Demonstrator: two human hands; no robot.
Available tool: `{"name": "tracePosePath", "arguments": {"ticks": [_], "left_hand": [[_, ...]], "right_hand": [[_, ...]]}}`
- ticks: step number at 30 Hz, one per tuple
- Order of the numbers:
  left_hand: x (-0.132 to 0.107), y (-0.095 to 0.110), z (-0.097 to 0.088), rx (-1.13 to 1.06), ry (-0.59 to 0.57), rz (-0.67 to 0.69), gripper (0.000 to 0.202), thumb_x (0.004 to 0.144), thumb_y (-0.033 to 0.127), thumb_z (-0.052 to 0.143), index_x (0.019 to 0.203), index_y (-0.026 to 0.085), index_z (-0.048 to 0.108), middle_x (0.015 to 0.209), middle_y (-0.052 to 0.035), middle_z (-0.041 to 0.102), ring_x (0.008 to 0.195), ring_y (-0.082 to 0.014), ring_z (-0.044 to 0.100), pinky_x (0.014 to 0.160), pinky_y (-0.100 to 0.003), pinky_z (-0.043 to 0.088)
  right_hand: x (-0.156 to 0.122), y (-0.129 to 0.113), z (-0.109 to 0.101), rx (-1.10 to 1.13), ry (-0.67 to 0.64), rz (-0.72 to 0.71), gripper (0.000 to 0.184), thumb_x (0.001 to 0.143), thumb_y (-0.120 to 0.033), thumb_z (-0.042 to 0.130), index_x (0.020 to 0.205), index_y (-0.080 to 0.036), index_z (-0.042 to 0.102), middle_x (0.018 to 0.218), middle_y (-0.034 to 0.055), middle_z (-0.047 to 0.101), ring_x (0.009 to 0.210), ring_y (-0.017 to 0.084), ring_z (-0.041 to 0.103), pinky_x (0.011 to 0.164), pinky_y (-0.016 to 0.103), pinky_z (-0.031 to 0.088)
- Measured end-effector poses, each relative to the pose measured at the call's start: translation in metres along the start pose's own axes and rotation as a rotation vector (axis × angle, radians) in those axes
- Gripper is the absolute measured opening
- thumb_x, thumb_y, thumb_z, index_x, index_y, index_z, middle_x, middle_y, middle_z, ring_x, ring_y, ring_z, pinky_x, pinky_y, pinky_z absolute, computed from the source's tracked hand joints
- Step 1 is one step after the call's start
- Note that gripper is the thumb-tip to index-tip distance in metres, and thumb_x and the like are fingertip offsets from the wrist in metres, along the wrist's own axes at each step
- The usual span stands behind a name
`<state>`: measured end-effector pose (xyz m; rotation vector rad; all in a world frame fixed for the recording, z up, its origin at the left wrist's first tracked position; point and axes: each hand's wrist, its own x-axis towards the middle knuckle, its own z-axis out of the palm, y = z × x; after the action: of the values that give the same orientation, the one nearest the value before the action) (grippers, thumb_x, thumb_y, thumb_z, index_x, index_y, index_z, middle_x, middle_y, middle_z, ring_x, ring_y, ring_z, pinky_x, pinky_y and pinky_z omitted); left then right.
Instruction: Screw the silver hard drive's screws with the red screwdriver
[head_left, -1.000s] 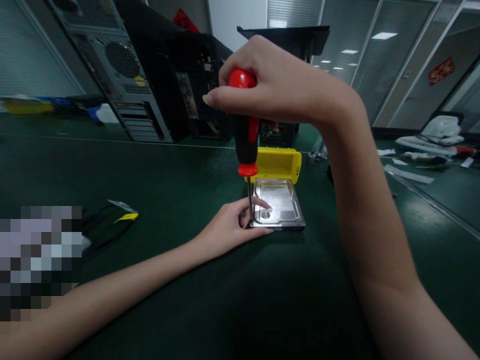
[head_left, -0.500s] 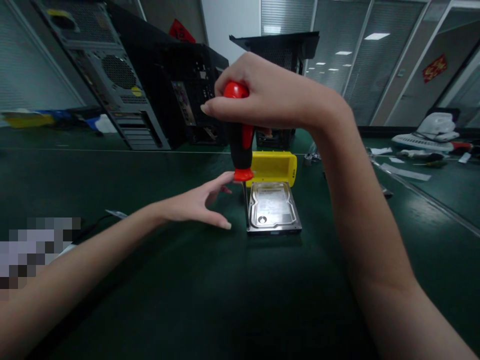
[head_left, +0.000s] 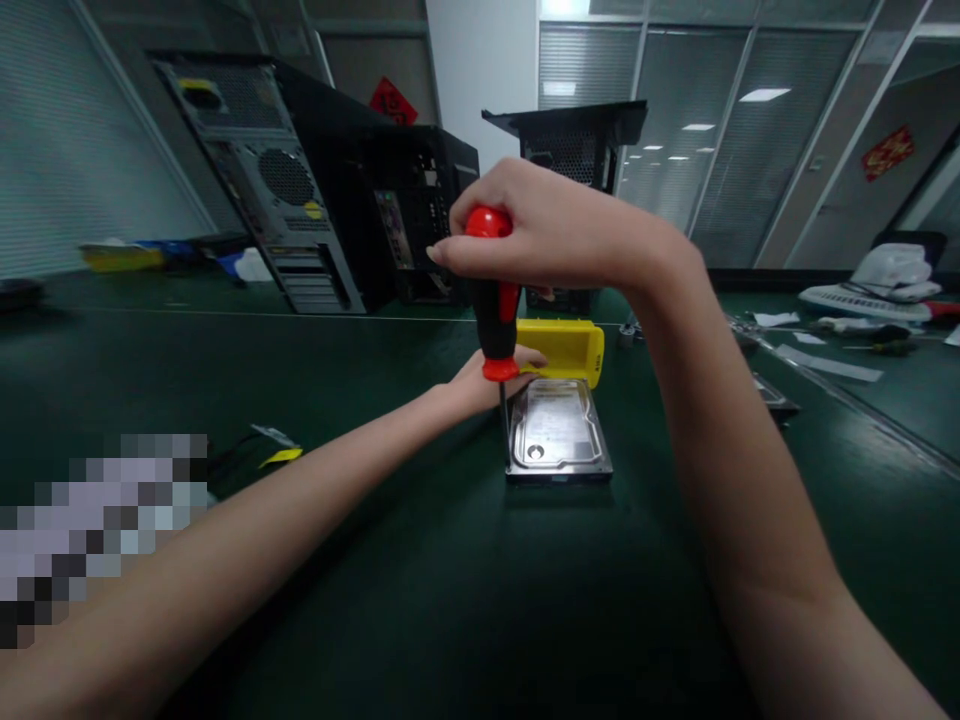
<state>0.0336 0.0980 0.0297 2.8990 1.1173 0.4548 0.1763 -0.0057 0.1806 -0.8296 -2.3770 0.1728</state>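
My right hand (head_left: 517, 225) is wrapped round the handle of a red and black screwdriver (head_left: 496, 320). The screwdriver stands nearly upright, its tip down at the near left corner of a silver hard drive (head_left: 559, 425). The drive lies flat on the dark green table. Behind it a yellow plastic box (head_left: 574, 350) rests with its open side toward me. My left hand (head_left: 480, 385) is behind the screwdriver shaft, fingers stretched to the right at the box's front and the drive's far left corner. Part of it is hidden by the screwdriver; whether it touches the drive I cannot tell.
Black computer cases (head_left: 315, 190) stand along the back, another case (head_left: 577, 150) right of them. On the right are a second metal drive (head_left: 772, 395), paper strips (head_left: 829, 362) and a white keyboard (head_left: 855, 300). A yellow tag (head_left: 281, 457) with cable lies at left.
My left hand has moved right and away from me, from open beside the drive to the yellow box's front. My right hand keeps the screwdriver at the same corner. The view has tilted up slightly.
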Motion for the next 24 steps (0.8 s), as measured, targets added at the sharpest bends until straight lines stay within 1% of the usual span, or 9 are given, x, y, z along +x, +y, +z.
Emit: {"name": "tracePosePath", "arguments": {"ticks": [1,2,4,8,12,14,19,24], "left_hand": [[0.006,0.002,0.002,0.057,0.003,-0.031,0.032,0.09,0.021,0.05,0.117,0.014,0.066,0.111,-0.0102,0.069,0.1,-0.0229,0.063,0.09,-0.033,0.047],[0.012,0.004,0.003,0.101,-0.021,-0.031,0.032,0.089,0.018,0.049,0.116,0.014,0.067,0.113,-0.0105,0.069,0.102,-0.0233,0.063,0.09,-0.033,0.047],[0.022,0.009,0.004,0.144,-0.045,-0.037,0.031,0.087,0.014,0.049,0.112,0.013,0.069,0.11,-0.011,0.071,0.1,-0.0238,0.065,0.088,-0.033,0.048],[0.032,0.015,0.003,0.235,-0.105,-0.045,0.03,0.085,0.012,0.051,0.106,0.013,0.072,0.103,-0.0115,0.073,0.092,-0.0223,0.067,0.081,-0.03,0.049],[0.035,0.019,0.003,0.295,-0.108,-0.045,0.031,0.082,0.012,0.053,0.107,0.015,0.071,0.103,-0.0105,0.072,0.093,-0.0228,0.067,0.081,-0.03,0.048],[0.036,0.02,0.003,0.309,-0.104,-0.047,0.03,0.083,0.012,0.052,0.106,0.015,0.072,0.102,-0.0116,0.072,0.092,-0.0238,0.067,0.08,-0.031,0.048],[0.034,0.028,0.005,0.361,-0.081,-0.061,0.03,0.088,0.011,0.044,0.1,0.008,0.072,0.096,-0.0179,0.071,0.088,-0.027,0.068,0.077,-0.035,0.048],[0.031,0.031,0.005,0.408,-0.043,-0.062,0.029,0.09,0.012,0.044,0.098,0.006,0.072,0.093,-0.0192,0.071,0.086,-0.0276,0.068,0.076,-0.036,0.047]], "right_hand": [[0.0,0.0,0.0,0.006,-0.002,0.003,0.024,0.084,-0.029,0.055,0.064,-0.016,0.053,0.058,-0.0027,0.055,0.049,0.003,0.044,0.042,0.016,0.028],[0.0,-0.001,0.0,0.013,-0.004,0.008,0.024,0.084,-0.029,0.056,0.064,-0.016,0.052,0.058,-0.0025,0.054,0.05,0.003,0.045,0.042,0.015,0.028],[0.0,-0.001,-0.001,0.025,-0.009,0.018,0.025,0.083,-0.029,0.057,0.062,-0.016,0.05,0.058,-0.002,0.054,0.051,0.004,0.045,0.042,0.016,0.029],[0.001,0.002,-0.002,0.001,-0.007,0.003,0.028,0.082,-0.03,0.057,0.06,-0.016,0.05,0.058,-0.0011,0.053,0.05,0.005,0.042,0.043,0.017,0.029],[0.002,0.006,-0.002,-0.027,-0.021,-0.042,0.025,0.082,-0.033,0.053,0.063,-0.017,0.053,0.061,-0.0006,0.054,0.049,0.005,0.043,0.043,0.019,0.03],[0.003,0.007,-0.002,-0.021,-0.038,-0.041,0.024,0.083,-0.034,0.051,0.066,-0.017,0.054,0.063,-0.0002,0.055,0.048,0.006,0.046,0.042,0.019,0.031],[0.002,0.007,-0.004,-0.039,-0.065,-0.04,0.022,0.084,-0.034,0.049,0.071,-0.016,0.055,0.067,0.0021,0.057,0.048,0.007,0.048,0.041,0.02,0.036],[0.003,0.009,-0.003,-0.048,-0.081,-0.065,0.023,0.085,-0.034,0.048,0.072,-0.016,0.053,0.067,0.0022,0.055,0.049,0.007,0.046,0.042,0.02,0.035]]}}
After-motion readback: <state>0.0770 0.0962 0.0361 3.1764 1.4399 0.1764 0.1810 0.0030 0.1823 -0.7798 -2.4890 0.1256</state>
